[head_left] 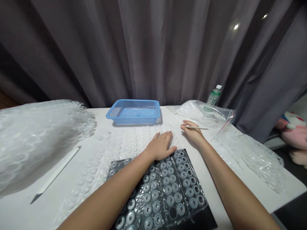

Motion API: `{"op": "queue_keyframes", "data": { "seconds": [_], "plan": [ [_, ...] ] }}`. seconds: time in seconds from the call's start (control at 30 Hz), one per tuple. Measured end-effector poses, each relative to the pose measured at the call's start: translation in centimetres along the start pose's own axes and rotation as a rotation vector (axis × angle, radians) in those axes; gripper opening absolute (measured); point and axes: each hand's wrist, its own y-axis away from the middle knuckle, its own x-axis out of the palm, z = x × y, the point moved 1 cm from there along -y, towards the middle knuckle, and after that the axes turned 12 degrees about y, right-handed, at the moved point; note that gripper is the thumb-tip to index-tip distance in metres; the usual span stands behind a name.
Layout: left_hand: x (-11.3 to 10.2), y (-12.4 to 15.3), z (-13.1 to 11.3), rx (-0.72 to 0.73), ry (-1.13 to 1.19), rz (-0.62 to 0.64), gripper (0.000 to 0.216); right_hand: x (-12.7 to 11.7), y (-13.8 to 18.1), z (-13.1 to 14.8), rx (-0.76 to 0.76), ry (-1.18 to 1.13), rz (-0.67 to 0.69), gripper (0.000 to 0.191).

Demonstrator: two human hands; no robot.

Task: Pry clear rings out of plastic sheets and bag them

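Observation:
My left hand (pixel 159 146) lies flat with its fingers spread on a clear plastic sheet of round, dome-like pieces (pixel 130 140). Its thumb rests near the far edge of a black board (pixel 208 215). Over that board, rows of translucent ring-shaped pieces (pixel 168 190) show in clear film; one spot near the front is a bare dark circle. Right of it, my right hand (pixel 192 131) hovers close to the table, its fingertips pinched on a thin pale stick (pixel 200 128) that points right. My left forearm hides part of the board.
A blue basket (pixel 136 120) stands at the back. To the left are a large heap of clear plastic sheets (pixel 40 137) and a white knife-like tool (pixel 57 172). A clear bag (pixel 196 110), a bottle (pixel 214 95) and plastic scraps (pixel 249 156) lie right.

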Motion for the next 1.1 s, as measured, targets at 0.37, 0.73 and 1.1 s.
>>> {"op": "queue_keyframes", "data": {
  "seconds": [0.37,0.73,1.1],
  "plan": [
    [-0.1,-0.3,0.1,0.006,-0.031,-0.022,0.067,1.8,-0.4,-0.3,-0.002,-0.299,0.357,0.033],
    [-0.2,-0.5,0.0,0.002,-0.027,-0.009,0.066,1.8,-0.6,-0.7,-0.060,-0.214,0.393,0.027],
    [0.0,-0.5,0.1,0.018,-0.053,-0.030,0.065,1.3,0.1,0.1,-0.276,0.112,0.288,0.021]
  ]
}}
